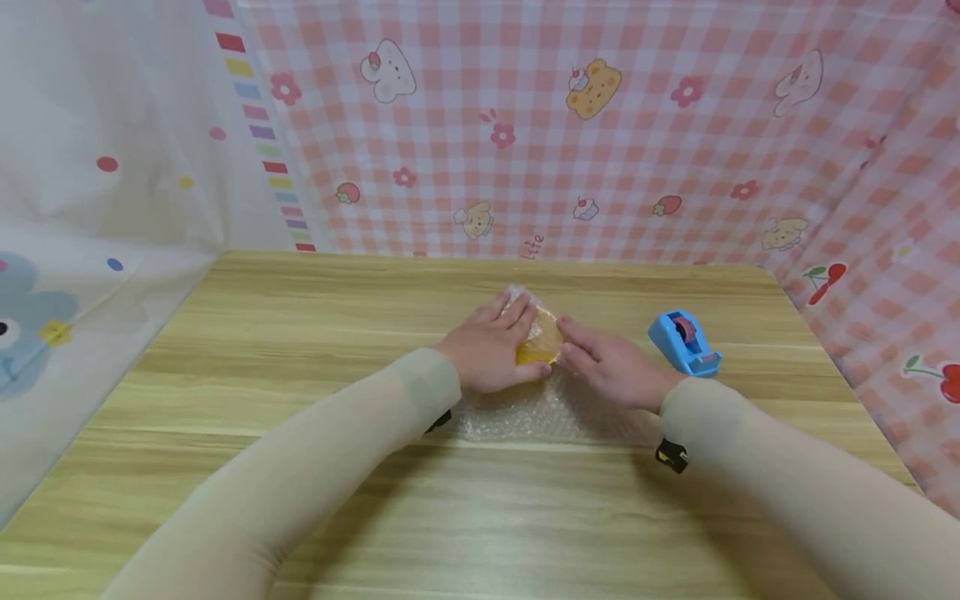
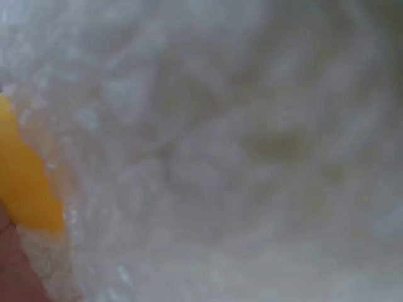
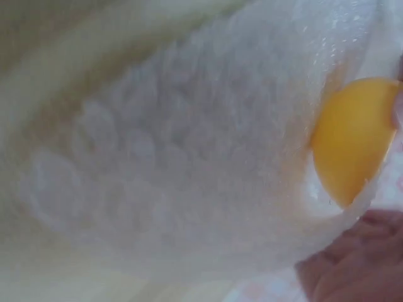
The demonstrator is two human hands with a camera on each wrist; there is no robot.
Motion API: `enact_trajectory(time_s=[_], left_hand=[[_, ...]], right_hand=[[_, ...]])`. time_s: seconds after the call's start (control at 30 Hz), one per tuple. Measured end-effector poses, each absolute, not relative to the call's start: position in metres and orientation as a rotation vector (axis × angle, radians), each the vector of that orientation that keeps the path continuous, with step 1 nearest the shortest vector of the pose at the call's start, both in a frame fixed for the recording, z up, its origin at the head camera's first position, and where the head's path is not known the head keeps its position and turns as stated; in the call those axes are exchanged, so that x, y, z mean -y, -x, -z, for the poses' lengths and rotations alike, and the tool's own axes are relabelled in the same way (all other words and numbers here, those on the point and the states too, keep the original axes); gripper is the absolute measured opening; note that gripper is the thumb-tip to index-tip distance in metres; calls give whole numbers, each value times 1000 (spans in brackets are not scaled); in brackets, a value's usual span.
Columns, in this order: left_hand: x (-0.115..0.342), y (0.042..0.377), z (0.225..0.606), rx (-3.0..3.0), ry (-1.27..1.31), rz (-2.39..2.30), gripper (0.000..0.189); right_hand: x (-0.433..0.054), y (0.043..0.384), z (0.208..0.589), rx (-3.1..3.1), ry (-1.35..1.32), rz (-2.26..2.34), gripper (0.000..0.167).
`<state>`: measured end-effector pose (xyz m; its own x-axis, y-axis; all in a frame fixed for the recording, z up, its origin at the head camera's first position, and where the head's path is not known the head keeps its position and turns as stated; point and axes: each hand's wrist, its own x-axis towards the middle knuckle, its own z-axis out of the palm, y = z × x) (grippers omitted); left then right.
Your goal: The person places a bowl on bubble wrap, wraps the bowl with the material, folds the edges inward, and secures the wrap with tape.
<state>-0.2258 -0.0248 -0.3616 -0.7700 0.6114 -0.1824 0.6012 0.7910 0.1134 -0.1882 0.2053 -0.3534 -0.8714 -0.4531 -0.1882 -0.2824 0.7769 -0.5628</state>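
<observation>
Touching the yellow object (image 3: 352, 139) now, partly covered in bubble wrap (image 1: 551, 412) on the tabletop (image 1: 480, 517)! Resting the left hand (image 1: 495, 343) over it with a flat, spread grip; meeting its right side with the right hand (image 1: 613, 362), can't tell whether clamped or apart. Outward, spotting a blue tape dispenser (image 1: 683, 343) beside the right hand.

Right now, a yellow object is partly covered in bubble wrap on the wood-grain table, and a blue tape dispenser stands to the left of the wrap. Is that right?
Not quite: the blue tape dispenser stands to the right of the bubble wrap, as the head view shows. The yellow object is indeed partly covered on the wood-grain table.
</observation>
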Motion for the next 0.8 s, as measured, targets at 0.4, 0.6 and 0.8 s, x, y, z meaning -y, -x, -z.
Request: enact_trajectory(time_s=[0.4, 0.6, 0.8], left_hand=[[25, 225, 361, -2768, -952, -79, 97], [25, 226, 362, -2770, -959, -46, 97], [25, 224, 361, -2767, -965, -55, 96]], right_hand=[[-218, 189, 350, -2701, 206, 701, 58], [-221, 188, 349, -2644, 174, 620, 51], [-225, 183, 346, -2579, 143, 572, 40]])
